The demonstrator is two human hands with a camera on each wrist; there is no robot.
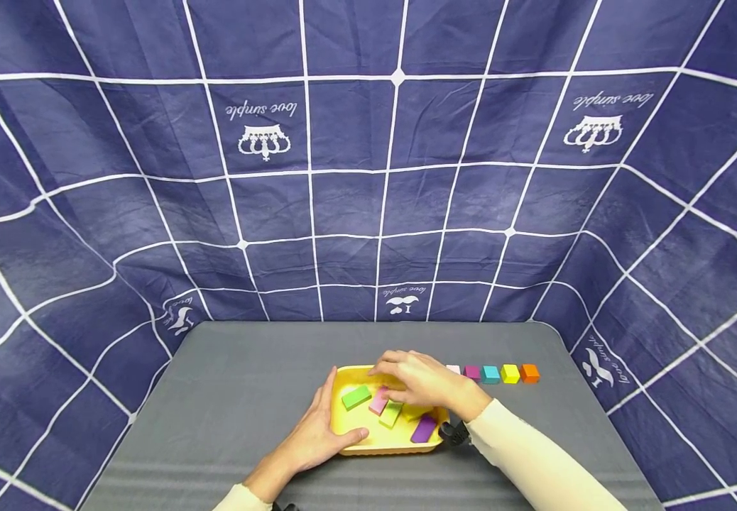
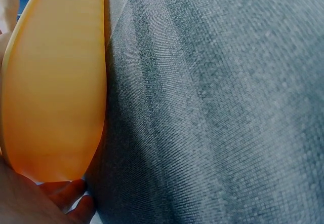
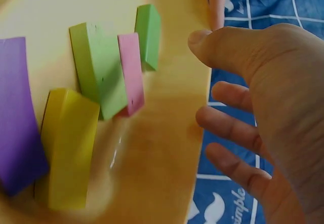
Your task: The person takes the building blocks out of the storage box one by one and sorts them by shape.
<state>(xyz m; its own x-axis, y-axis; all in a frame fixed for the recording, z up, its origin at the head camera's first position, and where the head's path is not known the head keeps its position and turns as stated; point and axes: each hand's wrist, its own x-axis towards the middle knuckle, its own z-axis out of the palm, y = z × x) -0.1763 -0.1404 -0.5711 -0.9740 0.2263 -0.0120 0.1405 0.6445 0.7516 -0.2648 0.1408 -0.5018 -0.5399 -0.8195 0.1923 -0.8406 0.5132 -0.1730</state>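
A yellow plastic tray (image 1: 381,448) holds several rectangular blocks: a green block (image 1: 356,397), a pink block (image 1: 378,400), a light green block (image 1: 390,414), a yellow block (image 3: 71,148) and a purple block (image 1: 424,429). My left hand (image 1: 317,433) grips the tray's left end, thumb over the near rim and fingers along the outer wall. Over the far side of the tray is my right hand (image 1: 419,380). In the right wrist view its thumb and fingers are apart, fingertips near the rim, with nothing between them.
Right of the tray, a row of small cubes runs along the grey table (image 1: 247,383): pale pink, magenta (image 1: 473,373), teal (image 1: 490,375), yellow (image 1: 510,374) and orange (image 1: 530,373). A blue cloth with white lines (image 1: 343,206) hangs behind and at both sides.
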